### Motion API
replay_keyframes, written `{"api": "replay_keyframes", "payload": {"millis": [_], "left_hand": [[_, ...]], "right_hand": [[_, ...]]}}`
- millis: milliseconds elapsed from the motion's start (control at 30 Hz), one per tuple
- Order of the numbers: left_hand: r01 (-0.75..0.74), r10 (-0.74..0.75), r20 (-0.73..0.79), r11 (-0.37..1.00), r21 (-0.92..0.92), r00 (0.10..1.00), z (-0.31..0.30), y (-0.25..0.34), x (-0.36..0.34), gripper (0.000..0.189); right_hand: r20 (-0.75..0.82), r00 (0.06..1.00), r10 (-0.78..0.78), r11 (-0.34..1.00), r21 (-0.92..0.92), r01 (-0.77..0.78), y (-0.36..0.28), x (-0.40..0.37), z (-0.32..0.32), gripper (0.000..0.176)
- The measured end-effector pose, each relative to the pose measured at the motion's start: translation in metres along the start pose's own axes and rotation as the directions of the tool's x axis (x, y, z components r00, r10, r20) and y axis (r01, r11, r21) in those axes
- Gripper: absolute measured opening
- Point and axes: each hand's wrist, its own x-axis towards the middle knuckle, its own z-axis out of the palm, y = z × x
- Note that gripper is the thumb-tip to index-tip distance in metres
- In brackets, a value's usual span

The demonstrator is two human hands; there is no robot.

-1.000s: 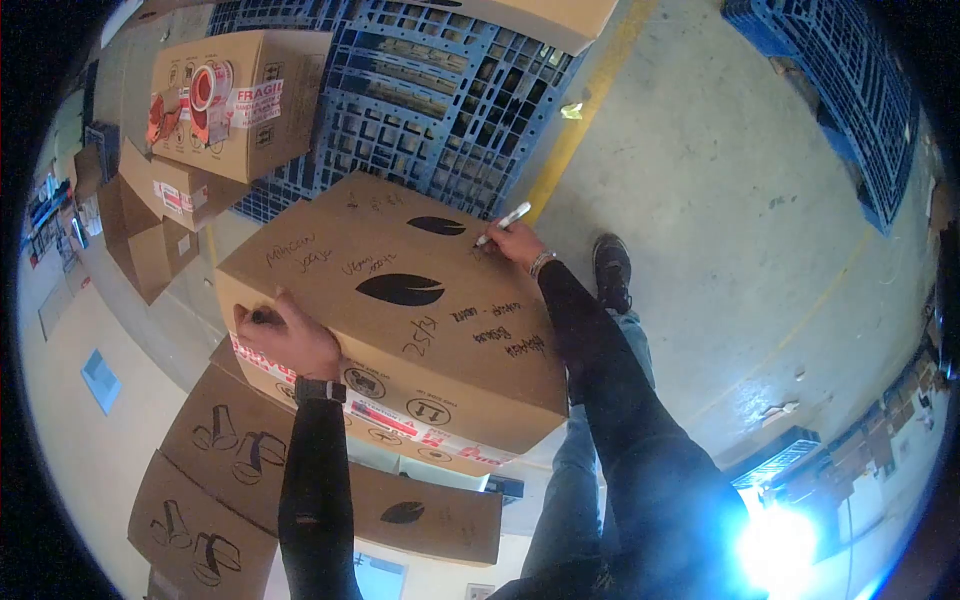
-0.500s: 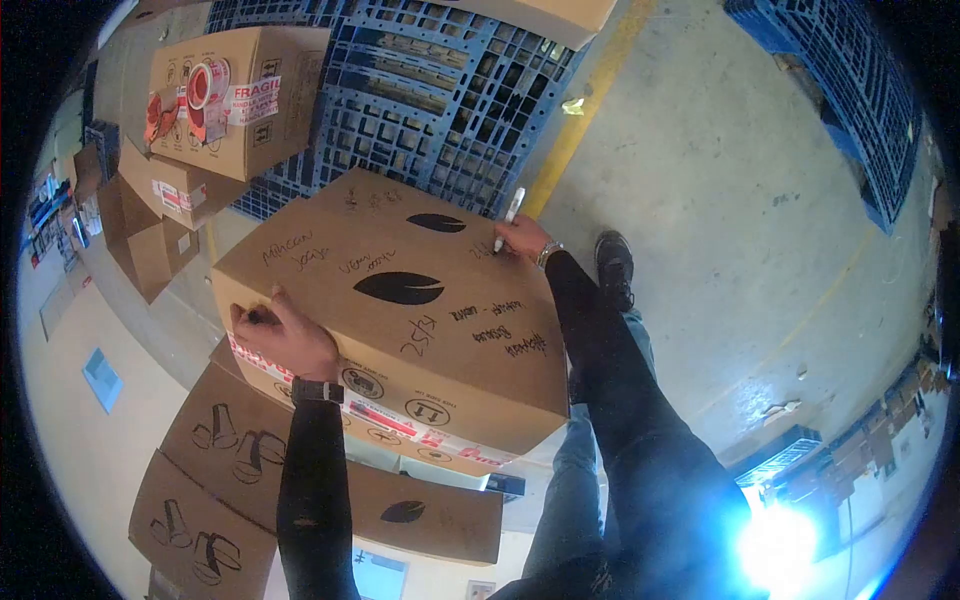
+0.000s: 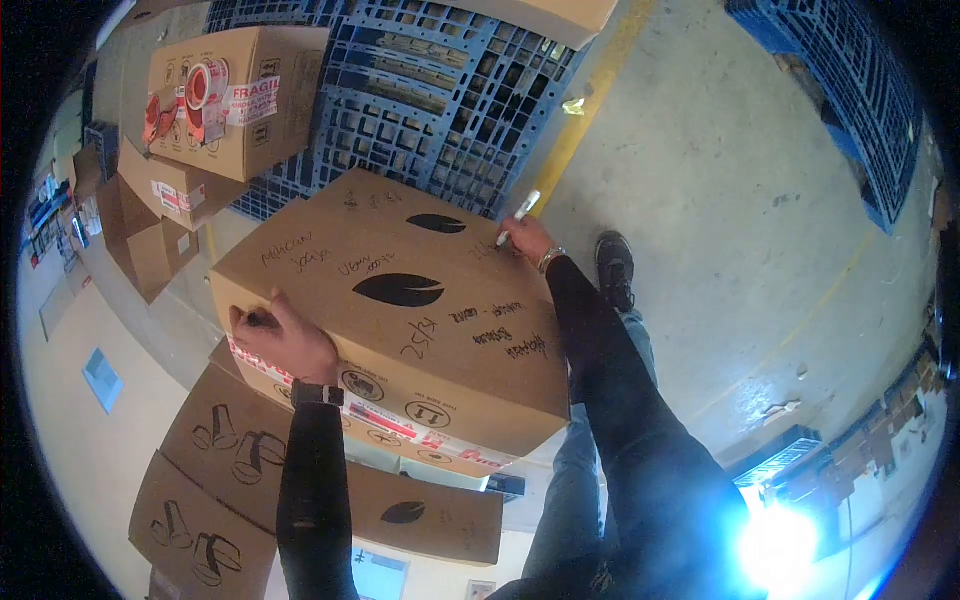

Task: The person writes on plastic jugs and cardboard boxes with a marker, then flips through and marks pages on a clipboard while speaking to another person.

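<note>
The left hand (image 3: 285, 338) grips the box (image 3: 400, 300) at its near-left corner, while the right hand (image 3: 530, 238) pinches a marker (image 3: 520, 213) at its far edge.

Top box (image 3: 400, 300): brown cardboard, matt, slightly rough; black ink scrawl and printed marks on it.
Tape (image 3: 395, 420) along its near edge: glossy plastic, red and white.
Marker (image 3: 521, 212): smooth white plastic barrel.
Sleeves (image 3: 620, 400): black matt cloth.
Pallet (image 3: 420, 100), far: blue moulded plastic, dull, scuffed.
Floor (image 3: 720, 200), right: grey concrete, smooth, faint sheen, with a worn yellow painted line (image 3: 580, 120).
</note>
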Motion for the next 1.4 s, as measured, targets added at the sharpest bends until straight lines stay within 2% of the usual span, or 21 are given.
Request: {"api": "replay_keyframes", "payload": {"millis": [67, 133, 167, 233, 333, 400, 467, 533, 600, 700, 800, 900, 1000, 1100, 1200, 1300, 1400], "left_hand": [[-0.038, 0.041, -0.019, 0.991, 0.125, 0.999, -0.001, -0.003, 0.001, 0.069], [-0.062, 0.067, -0.026, 0.984, 0.165, 0.997, 0.000, -0.003, 0.002, 0.071], [-0.072, 0.078, -0.024, 0.980, 0.186, 0.997, -0.001, -0.003, 0.001, 0.071], [-0.037, 0.040, -0.025, 0.992, 0.117, 0.999, -0.001, 0.003, 0.000, 0.073], [-0.020, 0.021, -0.022, 0.998, 0.058, 1.000, 0.000, -0.001, 0.001, 0.076], [-0.016, 0.016, -0.009, 0.999, 0.040, 1.000, 0.001, -0.001, 0.000, 0.077], [-0.002, 0.002, -0.011, 1.000, 0.002, 1.000, 0.000, 0.004, -0.001, 0.075], [-0.009, 0.009, -0.010, 0.999, 0.036, 1.000, -0.001, 0.004, 0.000, 0.072], [-0.036, 0.035, 0.006, 0.990, 0.135, 0.999, -0.003, -0.001, 0.001, 0.067], [-0.002, 0.001, 0.022, 0.998, 0.058, 1.000, -0.002, 0.000, -0.001, 0.059], [0.012, -0.014, 0.024, 0.998, 0.067, 1.000, -0.003, 0.007, 0.000, 0.057], [-0.006, 0.005, 0.006, 0.999, 0.036, 1.000, -0.003, 0.006, 0.000, 0.053], [-0.068, 0.068, 0.008, 0.988, 0.136, 0.998, -0.003, -0.001, 0.000, 0.073], [-0.040, 0.041, -0.006, 0.996, 0.075, 0.999, -0.003, 0.005, 0.000, 0.072], [-0.085, 0.086, 0.003, 0.987, 0.136, 0.996, -0.004, 0.000, -0.001, 0.072], [-0.080, 0.081, 0.004, 0.981, 0.174, 0.997, -0.003, -0.002, -0.001, 0.072], [-0.070, 0.069, 0.009, 0.990, 0.121, 0.998, -0.004, 0.004, -0.002, 0.072]], "right_hand": [[0.019, 1.000, 0.004, 1.000, -0.005, -0.004, -0.002, 0.006, -0.004, 0.040], [0.038, 0.999, 0.019, 0.998, -0.064, -0.016, -0.001, 0.003, -0.004, 0.030], [0.043, 0.998, 0.045, 0.999, -0.021, -0.044, -0.004, -0.005, -0.009, 0.028], [0.052, 0.995, 0.089, 0.994, 0.060, -0.092, -0.038, -0.032, -0.026, 0.024], [-0.027, 0.955, -0.294, 0.945, 0.138, 0.295, -0.082, -0.059, -0.059, 0.020], [-0.105, 0.875, -0.472, 0.881, -0.092, 0.464, -0.145, -0.078, -0.095, 0.020], [-0.202, 0.611, -0.766, 0.639, -0.127, 0.759, -0.216, -0.084, -0.124, 0.022], [-0.146, 0.566, -0.812, 0.584, -0.160, 0.796, -0.290, -0.086, -0.157, 0.024], [-0.115, 0.522, -0.845, 0.526, -0.358, 0.772, -0.347, -0.079, -0.179, 0.026], [-0.064, 0.516, -0.854, 0.461, -0.552, 0.695, -0.397, -0.082, -0.191, 0.026], [-0.036, 0.515, -0.856, 0.466, -0.485, 0.740, -0.412, -0.068, -0.193, 0.025], [0.038, 0.533, -0.846, 0.401, -0.614, 0.680, -0.418, -0.065, -0.191, 0.025], [-0.011, 0.501, -0.865, 0.375, -0.677, 0.633, -0.416, -0.063, -0.194, 0.027], [0.029, 0.586, -0.810, 0.395, -0.712, 0.580, -0.416, -0.059, -0.204, 0.029], [-0.063, 0.539, -0.840, 0.448, -0.642, 0.622, -0.415, -0.057, -0.207, 0.029], [-0.010, 0.504, -0.864, 0.374, -0.684, 0.627, -0.422, -0.060, -0.205, 0.030], [0.011, 0.446, -0.895, 0.303, -0.720, 0.625, -0.422, -0.054, -0.208, 0.032]]}}
